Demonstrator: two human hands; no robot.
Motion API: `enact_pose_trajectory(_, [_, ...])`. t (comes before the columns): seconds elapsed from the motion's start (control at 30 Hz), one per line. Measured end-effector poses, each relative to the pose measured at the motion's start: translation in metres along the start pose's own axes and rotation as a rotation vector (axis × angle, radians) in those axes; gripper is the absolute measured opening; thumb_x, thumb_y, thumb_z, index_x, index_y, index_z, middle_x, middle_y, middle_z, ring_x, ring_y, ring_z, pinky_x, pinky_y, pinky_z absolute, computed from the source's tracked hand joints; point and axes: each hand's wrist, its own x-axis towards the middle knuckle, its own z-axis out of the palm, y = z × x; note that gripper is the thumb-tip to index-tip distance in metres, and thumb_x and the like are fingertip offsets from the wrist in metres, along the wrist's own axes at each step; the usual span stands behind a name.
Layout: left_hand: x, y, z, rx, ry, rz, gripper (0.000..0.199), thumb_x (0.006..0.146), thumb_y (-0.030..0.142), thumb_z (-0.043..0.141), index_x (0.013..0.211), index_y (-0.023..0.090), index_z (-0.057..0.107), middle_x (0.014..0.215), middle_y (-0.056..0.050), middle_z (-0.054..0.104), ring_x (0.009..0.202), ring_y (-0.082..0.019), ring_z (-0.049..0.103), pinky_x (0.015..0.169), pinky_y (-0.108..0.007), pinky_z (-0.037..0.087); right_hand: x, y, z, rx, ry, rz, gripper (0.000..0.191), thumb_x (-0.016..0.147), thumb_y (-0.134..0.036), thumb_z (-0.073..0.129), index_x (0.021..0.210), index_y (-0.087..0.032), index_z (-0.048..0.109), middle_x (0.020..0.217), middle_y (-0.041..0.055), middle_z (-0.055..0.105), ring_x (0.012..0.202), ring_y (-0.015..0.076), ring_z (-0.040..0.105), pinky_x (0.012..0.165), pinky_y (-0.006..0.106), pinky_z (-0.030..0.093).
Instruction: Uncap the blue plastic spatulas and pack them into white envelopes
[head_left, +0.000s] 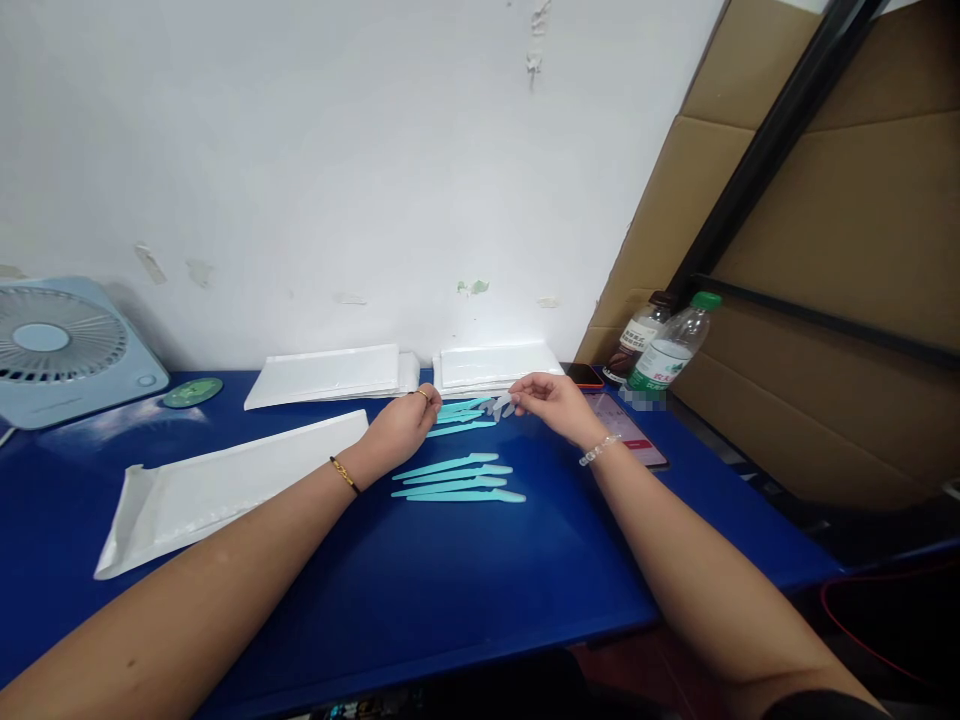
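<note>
My left hand [403, 428] is closed, its fingers pinching the thin handle ends of several turquoise eyebrow razors [465, 413], which point right and fan out. My right hand [556, 405] is closed too, its fingertips on small translucent blade covers [498, 404] at the other end of that bunch. Whether each cover still sits on a blade I cannot tell. Nearer to me, another group of turquoise eyebrow razors [461, 481] lies side by side on the blue table [450, 580], handles to the left.
A white padded envelope [247, 480] lies beside my left forearm. Two stacks of white envelopes [330, 372] rest against the wall. At left stand a blue fan [82, 400] and a green disc [193, 392]. Bottles [666, 350], a phone [583, 375] and a flat printed item [634, 440] are at right.
</note>
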Motion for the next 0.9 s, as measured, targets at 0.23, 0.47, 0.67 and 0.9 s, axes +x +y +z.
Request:
enact_pose_trajectory(0.23, [0.001, 0.003, -0.001, -0.059, -0.021, -0.021, 0.013, 0.090, 0.027, 0.034, 0.085, 0.021, 0.045, 0.072, 0.000, 0.060, 0.065, -0.017, 0.056, 0.060, -0.027, 0.037, 0.000, 0.004, 0.007, 0.082, 0.004, -0.017, 0.029, 0.069, -0.039, 0.072, 0.082, -0.014, 0.063, 0.069, 0.0029, 0.067, 0.062, 0.0133, 0.065, 0.066, 0.027, 0.052])
enact_pose_trajectory(0.47, [-0.002, 0.010, -0.001, -0.119, -0.041, -0.011, 0.014, 0.091, 0.029, 0.035, 0.087, 0.022, 0.046, 0.076, 0.000, 0.062, 0.069, -0.017, 0.058, 0.063, -0.028, 0.040, -0.002, 0.001, 0.013, 0.100, -0.066, -0.021, 0.026, 0.070, -0.037, 0.071, 0.079, -0.014, 0.062, 0.069, 0.0025, 0.066, 0.060, 0.0118, 0.063, 0.062, 0.025, 0.051])
enact_pose_trajectory(0.67, [-0.001, 0.004, -0.001, -0.108, -0.020, -0.035, 0.014, 0.090, 0.029, 0.035, 0.085, 0.022, 0.046, 0.074, 0.000, 0.061, 0.067, -0.017, 0.057, 0.062, -0.028, 0.040, -0.003, -0.010, 0.001, 0.011, 0.073, -0.023, 0.021, 0.069, -0.033, 0.070, 0.076, -0.014, 0.063, 0.068, 0.0020, 0.064, 0.057, 0.0111, 0.059, 0.058, 0.024, 0.048])
enact_pose_trajectory(0.9, [-0.002, 0.009, -0.002, -0.125, -0.034, -0.031, 0.017, 0.090, 0.032, 0.035, 0.086, 0.022, 0.047, 0.075, -0.001, 0.063, 0.068, -0.017, 0.059, 0.063, -0.028, 0.041, -0.003, -0.005, 0.007, 0.051, -0.005, -0.038, 0.025, 0.070, -0.037, 0.071, 0.077, -0.014, 0.062, 0.069, 0.0020, 0.065, 0.059, 0.0114, 0.060, 0.060, 0.025, 0.049])
